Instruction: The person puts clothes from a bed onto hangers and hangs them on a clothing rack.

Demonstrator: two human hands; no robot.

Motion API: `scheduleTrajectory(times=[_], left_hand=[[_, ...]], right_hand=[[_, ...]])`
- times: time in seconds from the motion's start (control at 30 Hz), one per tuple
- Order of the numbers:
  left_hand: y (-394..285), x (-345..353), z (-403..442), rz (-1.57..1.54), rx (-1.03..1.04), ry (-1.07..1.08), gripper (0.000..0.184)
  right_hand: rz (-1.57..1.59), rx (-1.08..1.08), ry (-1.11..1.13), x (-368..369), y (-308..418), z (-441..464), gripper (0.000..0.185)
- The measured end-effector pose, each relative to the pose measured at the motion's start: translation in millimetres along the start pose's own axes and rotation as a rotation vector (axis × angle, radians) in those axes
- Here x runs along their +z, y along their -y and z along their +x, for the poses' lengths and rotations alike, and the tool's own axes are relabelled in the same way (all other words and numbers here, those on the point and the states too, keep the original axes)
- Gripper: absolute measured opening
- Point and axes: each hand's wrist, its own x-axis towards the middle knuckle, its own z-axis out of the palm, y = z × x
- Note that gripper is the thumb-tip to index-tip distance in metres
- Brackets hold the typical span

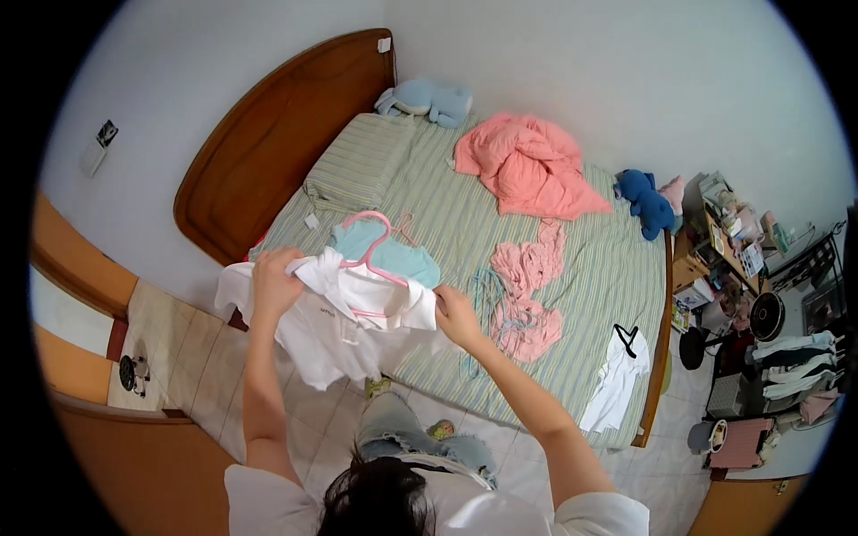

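Note:
A white shirt (pixel 326 335) with small dark lettering hangs between my two hands, above the near left edge of the bed. A pink hanger (pixel 368 255) sits inside its neck opening, the hook sticking up. My left hand (pixel 275 279) is closed on the shirt's left part, near the collar. My right hand (pixel 456 314) pinches the fabric at the shirt's right shoulder. Behind the shirt, a light blue garment (pixel 407 261) lies on the striped bed sheet (pixel 429 196), partly covered by the hanger and shirt.
Pink clothes (pixel 527 268) and light blue hangers (pixel 487 313) lie mid-bed. A pink quilt (pixel 527 165), striped pillow (pixel 357 161) and plush toys (pixel 648 204) are farther back. A white garment with black trim (pixel 617 380) lies right. The wooden headboard (pixel 286 134) rises at left.

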Motion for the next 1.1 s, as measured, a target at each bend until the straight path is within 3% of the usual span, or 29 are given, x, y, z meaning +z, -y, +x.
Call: scheduleTrajectory(times=[0.27, 0.47, 0.67, 0.93, 1.1], left_hand=[[90.7, 90.2, 78.8, -0.092, 0.009, 0.226, 0.012], [190.0, 232.0, 117.8, -0.197, -0.013, 0.424, 0.013], [263.7, 359.7, 132.0, -0.23, -0.021, 0.572, 0.017], [333.5, 494.7, 108.3, -0.182, 0.105, 0.628, 0.015], [362.7, 565.4, 86.7, -0.129, 0.053, 0.563, 0.016]], right_hand=[[0.109, 0.315, -0.001, 74.5, -47.9, 65.6, 0.017], [0.024, 0.475, 0.016, 154.1, -150.2, 105.7, 0.015], [-0.121, 0.443, -0.026, 212.6, -264.4, 125.3, 0.014], [-0.244, 0.507, -0.039, 271.4, -379.5, 119.5, 0.016], [-0.37, 0.605, -0.05, 300.4, -417.9, 110.0, 0.015]])
